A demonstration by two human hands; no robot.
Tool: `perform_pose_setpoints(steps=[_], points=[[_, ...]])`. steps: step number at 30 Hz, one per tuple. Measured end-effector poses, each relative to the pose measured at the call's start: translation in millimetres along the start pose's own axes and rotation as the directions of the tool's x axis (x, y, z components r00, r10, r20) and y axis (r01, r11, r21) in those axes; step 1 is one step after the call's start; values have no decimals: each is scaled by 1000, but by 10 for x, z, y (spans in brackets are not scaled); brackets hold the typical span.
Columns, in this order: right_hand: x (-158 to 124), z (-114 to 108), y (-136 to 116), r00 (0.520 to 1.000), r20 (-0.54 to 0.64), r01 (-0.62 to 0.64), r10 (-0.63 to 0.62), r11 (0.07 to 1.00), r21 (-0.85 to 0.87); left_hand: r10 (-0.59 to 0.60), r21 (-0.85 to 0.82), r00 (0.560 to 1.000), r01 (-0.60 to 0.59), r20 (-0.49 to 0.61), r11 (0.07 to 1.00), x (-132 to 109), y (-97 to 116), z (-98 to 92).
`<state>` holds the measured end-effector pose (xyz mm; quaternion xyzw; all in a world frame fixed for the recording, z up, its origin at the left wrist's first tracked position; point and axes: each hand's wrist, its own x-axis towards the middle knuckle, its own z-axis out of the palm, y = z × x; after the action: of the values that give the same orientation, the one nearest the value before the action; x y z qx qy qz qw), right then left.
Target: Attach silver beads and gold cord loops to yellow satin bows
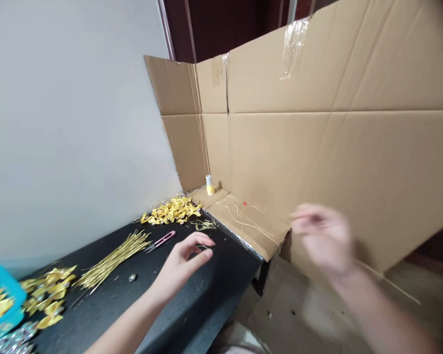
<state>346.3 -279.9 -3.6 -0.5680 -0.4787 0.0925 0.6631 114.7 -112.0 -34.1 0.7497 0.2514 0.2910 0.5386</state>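
Over the black table [177,290], my left hand [194,253] has its thumb and fingers curved towards each other with a gap between the tips; nothing shows plainly in it. My right hand [327,236] is raised beyond the table's right edge, before the cardboard, and is smeared by motion; what it holds, if anything, is too blurred to tell. Left of my left hand lie small pink-handled snips [165,238] and a bundle of gold wires [114,260]. Behind these is a pile of yellow ribbon pieces [173,210]. A small gem [132,278] rests nearer me.
Tall cardboard [273,147] stands behind the table. A yellow and white thread spool [209,186] is on a cardboard sheet [258,228] with loose threads. At the left are a teal basket [16,290], yellow ribbon flowers [49,295] and clear gems [16,339].
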Motion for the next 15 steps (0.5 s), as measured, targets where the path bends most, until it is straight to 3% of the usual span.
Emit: perform_pose_setpoints(steps=[2,4,7,10,15], points=[[1,510,115,981,193,-55,32,992,114,83,61,996,-81,-29,995,-105,54,59],[0,1032,174,942,335,-97,12,966,238,116,61,981,-108,-156,992,-197,57,43],[-17,1633,157,934,349,-66,-75,925,374,85,-59,926,-115,-368,992,-310,-2,-85],[-32,1966,111,922,362,-51,-134,888,458,34,-184,869,-143,-493,972,-414,-78,-245],[-65,2273,108,899,392,-8,-198,885,466,-129,-337,742,-137,-657,931,-540,-107,-387]])
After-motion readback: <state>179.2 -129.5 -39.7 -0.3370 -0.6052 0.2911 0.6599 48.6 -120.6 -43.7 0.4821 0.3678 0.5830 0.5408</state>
